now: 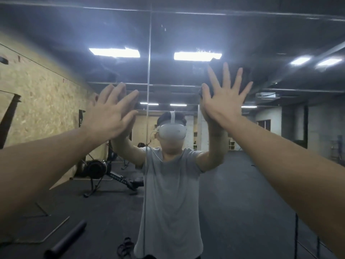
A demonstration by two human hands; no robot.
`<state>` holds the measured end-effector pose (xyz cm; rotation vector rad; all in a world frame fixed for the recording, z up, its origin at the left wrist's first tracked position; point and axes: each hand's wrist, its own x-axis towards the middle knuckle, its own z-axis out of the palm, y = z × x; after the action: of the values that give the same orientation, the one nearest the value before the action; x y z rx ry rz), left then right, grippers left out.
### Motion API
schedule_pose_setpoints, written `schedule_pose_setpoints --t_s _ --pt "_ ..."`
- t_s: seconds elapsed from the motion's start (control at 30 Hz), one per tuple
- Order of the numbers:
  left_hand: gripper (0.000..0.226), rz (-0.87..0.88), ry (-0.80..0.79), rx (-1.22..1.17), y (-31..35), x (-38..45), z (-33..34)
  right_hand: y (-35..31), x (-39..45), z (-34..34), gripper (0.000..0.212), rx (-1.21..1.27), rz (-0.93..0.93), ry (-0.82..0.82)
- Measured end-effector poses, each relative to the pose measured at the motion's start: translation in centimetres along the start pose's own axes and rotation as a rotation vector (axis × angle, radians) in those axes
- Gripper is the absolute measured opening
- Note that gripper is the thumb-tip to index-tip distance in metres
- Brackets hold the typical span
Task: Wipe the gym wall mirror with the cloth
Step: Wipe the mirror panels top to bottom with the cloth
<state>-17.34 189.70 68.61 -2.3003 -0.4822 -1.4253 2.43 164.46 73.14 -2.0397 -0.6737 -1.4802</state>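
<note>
Both my arms reach up and forward to the mirror (186, 34), which fills nearly everything I see. My right hand (225, 99) is flat and spread wide, fingers (225, 71) fanned apart, and under it lies the dark cloth (215, 79), pressed between my palm and the glass. Only bits of the cloth show: a dark edge past my thumb on the left and a patch between and above the fingers, up by the reflection of a bright ceiling light (197, 56). It is caught under the flat palm rather than gripped, as far as I can tell.

My left hand (110, 113) is also open, fingers extended and close together, raised beside the vertical seam (149, 71) where two mirror panels meet. It holds nothing. It is blurred, and I cannot tell whether it touches the glass. The cloth is well apart from it, on the other side of the seam.

In the glass I see myself in a grey T-shirt (171, 184) with a white headset (172, 130) (both reflected arms raised to meet mine). Behind, in the reflection, a rowing machine (104, 171) stands on the dark floor (242, 202) near a chipboard wall (41, 101), and a dark roll (65, 240) lies at lower left.
</note>
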Motion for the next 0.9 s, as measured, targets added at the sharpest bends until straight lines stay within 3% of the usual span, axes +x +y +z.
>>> schedule_pose_setpoints --t_s 0.27,0.5,0.73,0.9 --pt "0.070 0.133 0.124 -0.039 -3.6 -0.6 2.1 -16.6 -1.1 3.8 0.058 -0.111 -0.338 -0.017" --pt "0.066 0.160 0.145 -0.026 -3.7 -0.6 2.2 -15.0 -1.4 3.7 0.055 -0.158 -0.488 -0.024" --pt "0.062 0.150 0.141 -0.014 -3.4 -0.4 2.6 -4.8 -2.8 1.7 0.057 -0.109 -0.214 -0.018" --pt "0.061 0.134 0.135 -0.025 -2.8 -1.0 3.1 3.4 -4.7 0.3 0.058 -0.038 0.105 -0.018"
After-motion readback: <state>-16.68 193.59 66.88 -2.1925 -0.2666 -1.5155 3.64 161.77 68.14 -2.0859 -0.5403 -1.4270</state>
